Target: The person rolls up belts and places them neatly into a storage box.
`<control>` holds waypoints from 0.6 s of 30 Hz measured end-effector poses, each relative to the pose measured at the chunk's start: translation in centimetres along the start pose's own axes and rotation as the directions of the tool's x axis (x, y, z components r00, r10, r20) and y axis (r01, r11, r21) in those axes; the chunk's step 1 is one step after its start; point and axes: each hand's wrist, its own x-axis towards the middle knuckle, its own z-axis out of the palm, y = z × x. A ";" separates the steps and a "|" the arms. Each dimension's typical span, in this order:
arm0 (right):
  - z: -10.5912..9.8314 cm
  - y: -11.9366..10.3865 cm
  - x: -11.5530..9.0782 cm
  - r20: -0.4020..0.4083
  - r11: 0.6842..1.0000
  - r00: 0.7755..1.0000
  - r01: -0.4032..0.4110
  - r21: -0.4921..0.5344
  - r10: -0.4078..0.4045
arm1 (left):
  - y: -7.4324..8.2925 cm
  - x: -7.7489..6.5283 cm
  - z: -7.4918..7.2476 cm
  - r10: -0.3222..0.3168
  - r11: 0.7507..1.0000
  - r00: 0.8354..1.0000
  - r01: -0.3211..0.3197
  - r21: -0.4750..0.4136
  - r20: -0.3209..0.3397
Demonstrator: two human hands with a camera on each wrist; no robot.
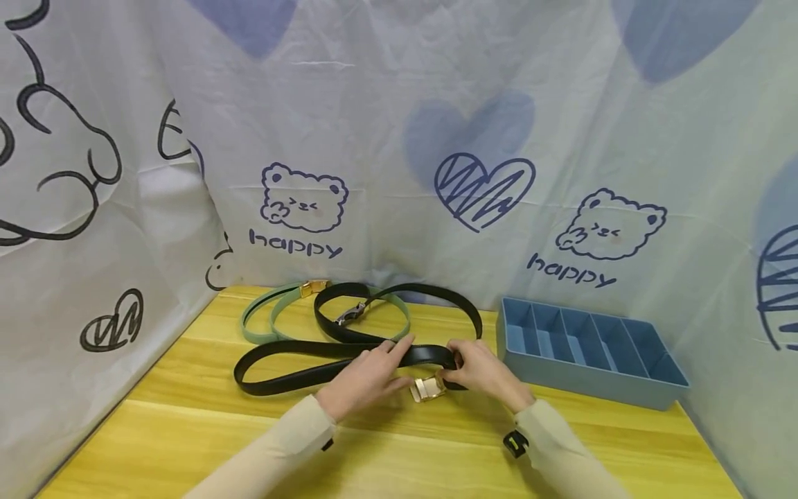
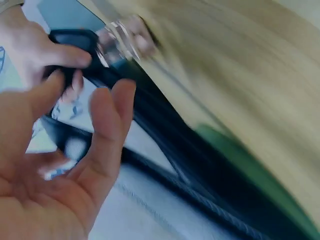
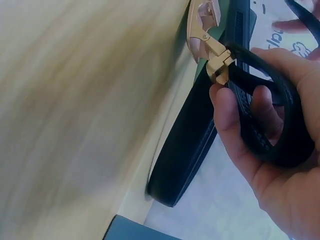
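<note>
A black belt (image 1: 425,355) with a gold buckle (image 1: 428,389) lies looped on its edge across the table. My right hand (image 1: 486,371) grips it close to the buckle; in the right wrist view a bend of the belt (image 3: 295,145) passes between thumb and fingers, fingertips right at the gold buckle (image 3: 218,65). To the left, my left hand (image 1: 368,378) is over the strap, its fingers extended towards the right hand. Seen from the left wrist, this hand (image 2: 65,170) has a gap between thumb and fingers, with the strap behind them.
Behind lie another black belt (image 1: 458,294) with a silver buckle (image 1: 352,313) and a green belt (image 1: 283,303) with a gold buckle (image 1: 314,288). A blue-grey divided box (image 1: 592,375) stands at the right. Printed cloth (image 1: 386,208) hangs behind the wooden table (image 1: 399,457).
</note>
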 end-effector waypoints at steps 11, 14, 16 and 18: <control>-1.7 2.1 -0.6 0.225 0.986 0.973 0.020 0.166 -0.058 | -4.0 -0.9 -1.8 0.150 0.953 0.987 -0.126 -0.275 0.066; -1.9 2.5 -0.7 0.215 0.987 0.976 0.006 0.162 -0.041 | -5.8 -2.5 -3.2 0.170 0.932 0.978 -0.121 -0.343 0.119; -1.8 2.7 -0.7 0.208 0.986 0.977 0.000 0.164 -0.034 | -6.8 -3.4 -4.3 0.159 0.927 0.974 -0.091 -0.365 0.160; -1.8 2.8 -0.7 0.212 0.986 0.977 -0.005 0.167 -0.031 | -8.0 -4.1 -5.2 0.143 0.926 0.970 -0.063 -0.371 0.194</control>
